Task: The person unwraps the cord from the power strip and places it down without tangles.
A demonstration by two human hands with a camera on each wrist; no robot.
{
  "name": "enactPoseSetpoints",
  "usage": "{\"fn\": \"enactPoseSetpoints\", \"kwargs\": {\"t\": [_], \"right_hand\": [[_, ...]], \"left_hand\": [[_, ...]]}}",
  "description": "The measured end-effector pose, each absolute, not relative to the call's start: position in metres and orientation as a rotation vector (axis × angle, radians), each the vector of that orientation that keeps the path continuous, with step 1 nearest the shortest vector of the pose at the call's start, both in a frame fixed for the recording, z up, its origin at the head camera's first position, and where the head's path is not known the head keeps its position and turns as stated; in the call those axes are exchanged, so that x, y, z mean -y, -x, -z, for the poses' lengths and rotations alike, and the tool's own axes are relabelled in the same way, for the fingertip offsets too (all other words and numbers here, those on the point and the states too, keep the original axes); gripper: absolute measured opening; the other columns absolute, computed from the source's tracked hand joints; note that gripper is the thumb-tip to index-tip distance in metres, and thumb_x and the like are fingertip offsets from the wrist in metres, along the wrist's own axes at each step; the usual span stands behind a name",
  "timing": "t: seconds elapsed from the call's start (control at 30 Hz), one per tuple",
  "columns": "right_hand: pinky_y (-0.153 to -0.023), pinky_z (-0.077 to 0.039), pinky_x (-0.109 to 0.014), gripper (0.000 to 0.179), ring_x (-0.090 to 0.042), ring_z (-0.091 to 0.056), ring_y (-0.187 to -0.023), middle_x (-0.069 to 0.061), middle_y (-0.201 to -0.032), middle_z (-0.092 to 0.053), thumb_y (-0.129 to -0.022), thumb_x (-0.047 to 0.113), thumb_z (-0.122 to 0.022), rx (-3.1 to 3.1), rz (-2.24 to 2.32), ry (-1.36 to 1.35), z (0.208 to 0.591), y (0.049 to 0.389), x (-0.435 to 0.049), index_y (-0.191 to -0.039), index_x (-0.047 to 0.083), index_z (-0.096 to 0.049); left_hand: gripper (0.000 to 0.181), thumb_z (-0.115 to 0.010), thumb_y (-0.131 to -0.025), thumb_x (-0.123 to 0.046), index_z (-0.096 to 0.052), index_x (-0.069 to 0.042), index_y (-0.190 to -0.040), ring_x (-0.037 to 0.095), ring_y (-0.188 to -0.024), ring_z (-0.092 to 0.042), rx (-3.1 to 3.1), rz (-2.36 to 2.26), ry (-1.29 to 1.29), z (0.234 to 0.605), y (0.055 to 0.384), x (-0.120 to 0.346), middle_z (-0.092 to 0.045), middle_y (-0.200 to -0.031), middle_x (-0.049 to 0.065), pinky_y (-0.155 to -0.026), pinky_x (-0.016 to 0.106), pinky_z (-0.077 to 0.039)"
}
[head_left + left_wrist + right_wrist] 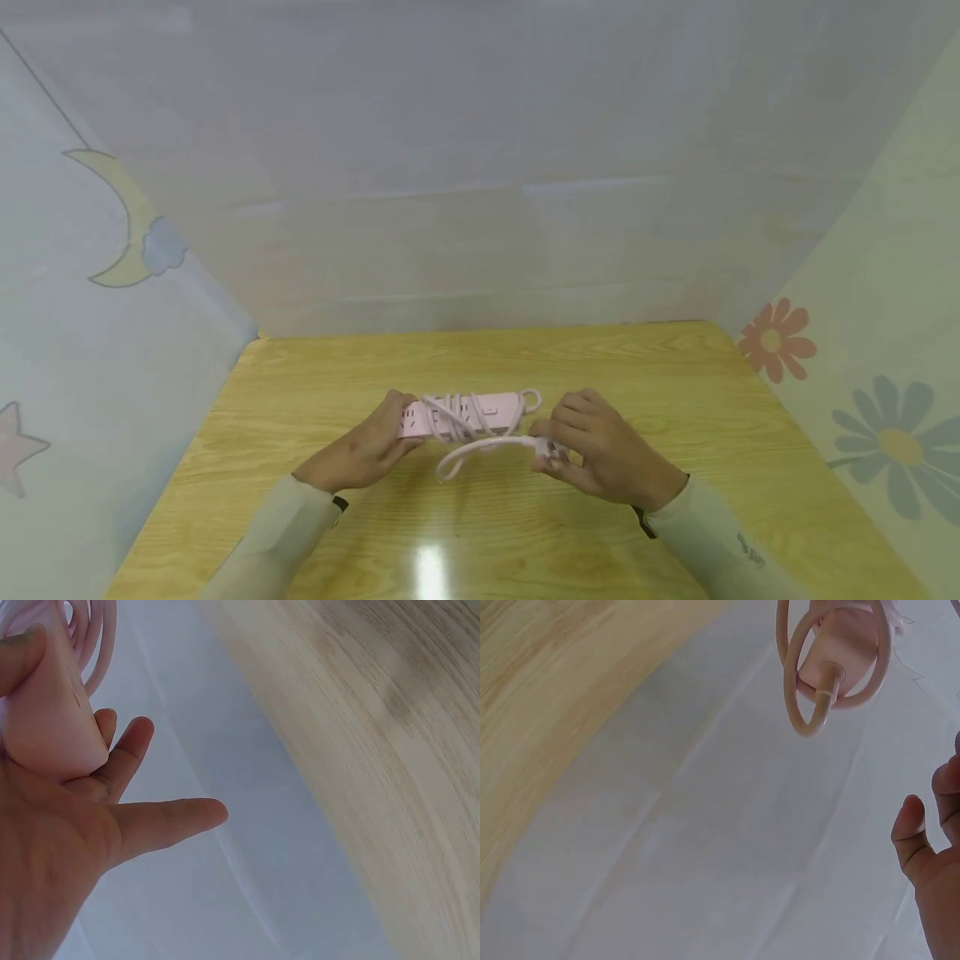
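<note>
A pink power strip [507, 406] is held above the table, its sockets facing up toward the head camera. Several turns of its pink cord [441, 462] wrap around the body. My left hand [367, 450] grips the strip's left end, thumb on the near side; in the left wrist view one finger points away from the strip's end [56, 731]. The plug [552, 452], with metal prongs, sits between the thumb and fingers of my right hand [603, 446], just off the strip's right end. Cord loops [790, 690] hang around that end in the right wrist view.
Beneath both hands lies a wood-grain table [480, 525]. A pale sheet wall [480, 250] rises behind it, with printed side walls showing a moon [131, 217] on the left and flowers [776, 340] on the right.
</note>
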State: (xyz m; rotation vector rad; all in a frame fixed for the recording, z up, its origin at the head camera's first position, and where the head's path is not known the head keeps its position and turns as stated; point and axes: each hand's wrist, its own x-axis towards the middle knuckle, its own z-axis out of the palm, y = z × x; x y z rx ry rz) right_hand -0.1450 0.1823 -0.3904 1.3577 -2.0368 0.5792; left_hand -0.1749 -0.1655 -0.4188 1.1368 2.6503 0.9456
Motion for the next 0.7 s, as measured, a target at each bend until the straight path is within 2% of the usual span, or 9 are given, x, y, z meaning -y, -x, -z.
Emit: {"fn": "enactPoseSetpoints", "kwargs": {"t": [0.17, 0.37, 0.57, 0.7], "right_hand": [[-0.072, -0.033, -0.022, 0.029, -0.006, -0.041, -0.073, 0.014, -0.078, -0.049, -0.102, 0.041, -0.056, 2.057, -0.618, -1.398, 0.400, 0.139, -0.182, -0.106, 0.015, -0.069], [-0.069, -0.037, -0.021, 0.028, -0.002, -0.041, -0.072, 0.015, -0.079, -0.051, -0.097, 0.042, -0.065, 2.205, -0.617, -1.408, 0.413, 0.134, -0.185, -0.108, 0.017, -0.072], [-0.067, -0.041, -0.021, 0.029, 0.002, -0.048, -0.070, 0.018, -0.079, -0.058, -0.086, 0.039, -0.077, 2.291, -0.605, -1.411, 0.423, 0.135, -0.189, -0.107, 0.020, -0.073], [-0.063, -0.042, -0.018, 0.033, 0.005, -0.052, -0.066, 0.019, -0.078, -0.063, -0.077, 0.032, -0.086, 2.362, -0.561, -1.407, 0.427, 0.135, -0.191, -0.105, 0.020, -0.074]], "left_hand": [[0.039, -0.051, -0.105, -0.013, -0.033, 0.002, -0.136, 0.013, -0.090, -0.044, -2.651, -0.949, -1.119, 0.420, 0.178, 0.164, -0.042, -0.112, 0.004, -0.080, 0.028, -0.049], [0.040, -0.054, -0.104, -0.013, -0.035, 0.003, -0.136, 0.014, -0.097, -0.046, -2.694, -0.954, -1.166, 0.419, 0.183, 0.162, -0.043, -0.116, 0.006, -0.086, 0.033, -0.050], [0.038, -0.052, -0.105, -0.010, -0.033, 0.001, -0.136, 0.015, -0.093, -0.044, -2.660, -1.000, -1.088, 0.414, 0.186, 0.165, -0.041, -0.114, 0.006, -0.081, 0.030, -0.048], [0.036, -0.051, -0.105, -0.011, -0.034, 0.000, -0.135, 0.015, -0.092, -0.044, -2.643, -1.029, -1.065, 0.412, 0.188, 0.164, -0.042, -0.112, 0.005, -0.081, 0.030, -0.048]]}}
